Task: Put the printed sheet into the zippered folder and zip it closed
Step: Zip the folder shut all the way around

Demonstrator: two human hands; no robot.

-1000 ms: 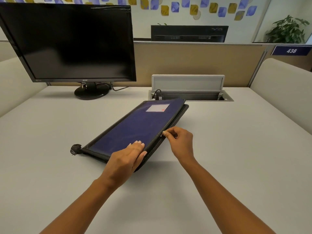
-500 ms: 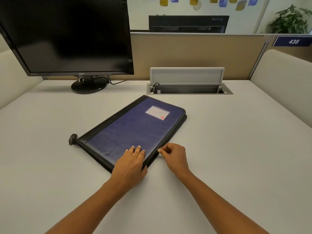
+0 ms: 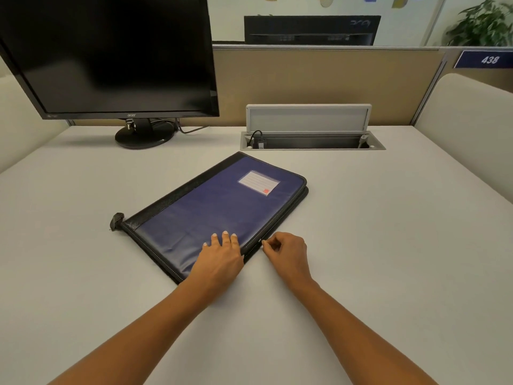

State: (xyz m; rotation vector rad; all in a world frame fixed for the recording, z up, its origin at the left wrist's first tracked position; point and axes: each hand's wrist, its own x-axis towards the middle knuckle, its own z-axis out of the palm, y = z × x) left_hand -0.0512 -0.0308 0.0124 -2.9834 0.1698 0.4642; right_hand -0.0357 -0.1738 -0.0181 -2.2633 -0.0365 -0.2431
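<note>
The blue zippered folder [image 3: 211, 209] with black edging and a white label lies flat and diagonal on the white desk [image 3: 388, 245], cover down. My left hand [image 3: 219, 259] rests palm-down on its near corner, fingers spread. My right hand [image 3: 286, 252] sits at the folder's right edge, thumb and forefinger pinched at the zipper track, on what looks like the zipper pull. The pull itself is too small to make out. The printed sheet is not visible.
A black monitor [image 3: 111, 56] on a round stand stands at the back left. An open cable hatch [image 3: 308, 134] with a raised grey lid is set into the desk behind the folder. Beige partitions close off the back and both sides.
The folder's raised cover came down flat. My right hand slid toward me along the right edge, still pinching. My left hand stayed pressed on the near corner.
</note>
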